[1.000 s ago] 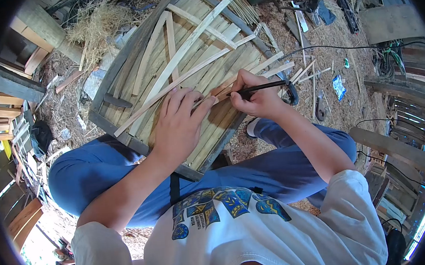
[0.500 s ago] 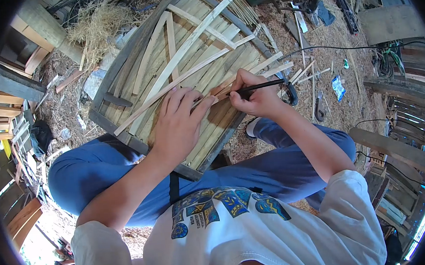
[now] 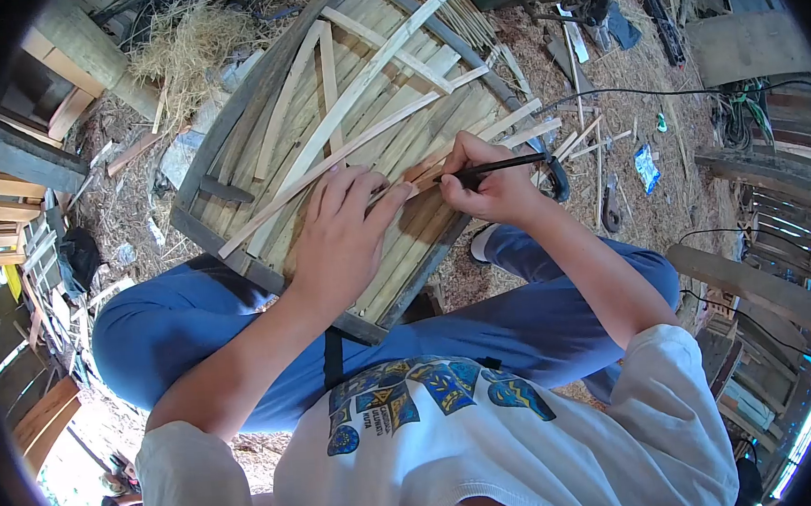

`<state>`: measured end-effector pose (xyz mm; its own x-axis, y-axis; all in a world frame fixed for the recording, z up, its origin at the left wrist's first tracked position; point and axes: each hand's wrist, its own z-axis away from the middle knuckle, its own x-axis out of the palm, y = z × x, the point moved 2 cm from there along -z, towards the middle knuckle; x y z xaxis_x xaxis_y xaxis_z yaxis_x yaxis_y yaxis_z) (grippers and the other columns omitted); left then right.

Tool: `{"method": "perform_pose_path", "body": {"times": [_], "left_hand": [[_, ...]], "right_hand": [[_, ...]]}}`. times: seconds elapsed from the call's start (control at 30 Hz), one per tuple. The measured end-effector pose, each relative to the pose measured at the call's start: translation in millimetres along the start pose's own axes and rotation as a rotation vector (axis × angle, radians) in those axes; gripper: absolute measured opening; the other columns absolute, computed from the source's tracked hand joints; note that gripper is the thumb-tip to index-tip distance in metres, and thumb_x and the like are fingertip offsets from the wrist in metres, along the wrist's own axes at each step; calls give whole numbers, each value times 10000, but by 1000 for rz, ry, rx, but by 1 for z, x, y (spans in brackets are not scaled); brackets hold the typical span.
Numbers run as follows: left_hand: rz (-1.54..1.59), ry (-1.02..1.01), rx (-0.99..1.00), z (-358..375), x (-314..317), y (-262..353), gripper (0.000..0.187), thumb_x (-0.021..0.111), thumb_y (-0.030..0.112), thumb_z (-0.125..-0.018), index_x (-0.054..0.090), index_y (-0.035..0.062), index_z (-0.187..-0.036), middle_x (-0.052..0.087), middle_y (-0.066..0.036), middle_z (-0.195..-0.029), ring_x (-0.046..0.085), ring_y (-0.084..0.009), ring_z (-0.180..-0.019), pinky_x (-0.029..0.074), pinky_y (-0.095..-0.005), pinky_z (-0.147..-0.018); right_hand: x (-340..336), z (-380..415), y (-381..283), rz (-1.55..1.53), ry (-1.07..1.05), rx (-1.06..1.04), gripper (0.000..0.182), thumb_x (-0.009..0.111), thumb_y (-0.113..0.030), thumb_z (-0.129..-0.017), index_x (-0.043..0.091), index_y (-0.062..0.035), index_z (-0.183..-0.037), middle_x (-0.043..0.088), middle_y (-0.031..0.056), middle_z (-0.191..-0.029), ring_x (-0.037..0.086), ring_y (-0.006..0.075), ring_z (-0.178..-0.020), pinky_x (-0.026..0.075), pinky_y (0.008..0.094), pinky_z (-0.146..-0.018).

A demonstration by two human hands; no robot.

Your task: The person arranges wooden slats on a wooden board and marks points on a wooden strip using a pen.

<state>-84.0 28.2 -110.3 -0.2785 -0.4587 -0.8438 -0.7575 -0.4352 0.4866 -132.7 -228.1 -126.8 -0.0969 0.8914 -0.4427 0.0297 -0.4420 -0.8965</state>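
My left hand [image 3: 338, 234] lies over the wooden panel [image 3: 394, 291], its thumb and fingers closed on a narrow wooden strip [image 3: 426, 176]. In my right hand [image 3: 495, 186] is a slim black pencil [image 3: 512, 162], pinched between thumb and fingers. Its tip meets the strip just right of my left fingertips. The dark-framed panel rests tilted across my lap. Several pale wooden slats [image 3: 365, 75] lie crossed on it beyond my hands, and one long slat [image 3: 275, 208] runs beside my left fingers.
A dark clamp [image 3: 558, 181] sits at the panel's right edge. Straw and wood scraps cover the ground, with a blue wrapper [image 3: 646, 168] on the right. A black cable [image 3: 639, 89] stretches across the upper right. Boards [image 3: 761, 289] stand at the right side.
The black pencil has tilted very slightly in my right hand. Both hands otherwise keep nearly the same places on the panel.
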Motion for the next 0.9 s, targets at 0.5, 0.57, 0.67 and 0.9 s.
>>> {"method": "perform_pose_path", "body": {"times": [0.5,0.57,0.67,0.9], "left_hand": [[0,11,4,-1,0,0,578,727,12,-843,691,140,-1405,640,-90,-1267,586,-352,-1299,458,-545,-1170],[-9,11,7,-1,1,0,575,726,11,-843,692,141,-1403,641,-91,-1264,588,-354,-1296,460,-543,-1165],[6,10,6,-1,0,0,576,724,10,-843,693,141,-1403,640,-92,-1266,588,-356,-1297,459,-545,-1169],[-14,10,13,0,0,0,572,719,7,-851,692,142,-1406,641,-95,-1260,588,-356,-1296,451,-553,-1186]], "right_hand": [[0,0,2,-15,-10,29,221,783,-110,-978,576,-36,-990,631,44,-763,583,95,-703,488,315,-631],[-1,0,-1,-14,-10,13,222,783,-115,-979,576,-38,-994,628,41,-753,583,94,-700,489,316,-630],[-1,0,0,17,-9,20,224,783,-116,-980,574,-38,-999,626,35,-745,582,93,-700,489,313,-632],[0,0,-2,-33,-16,58,226,783,-105,-979,571,-31,-994,629,32,-756,573,86,-711,491,305,-640]]}}
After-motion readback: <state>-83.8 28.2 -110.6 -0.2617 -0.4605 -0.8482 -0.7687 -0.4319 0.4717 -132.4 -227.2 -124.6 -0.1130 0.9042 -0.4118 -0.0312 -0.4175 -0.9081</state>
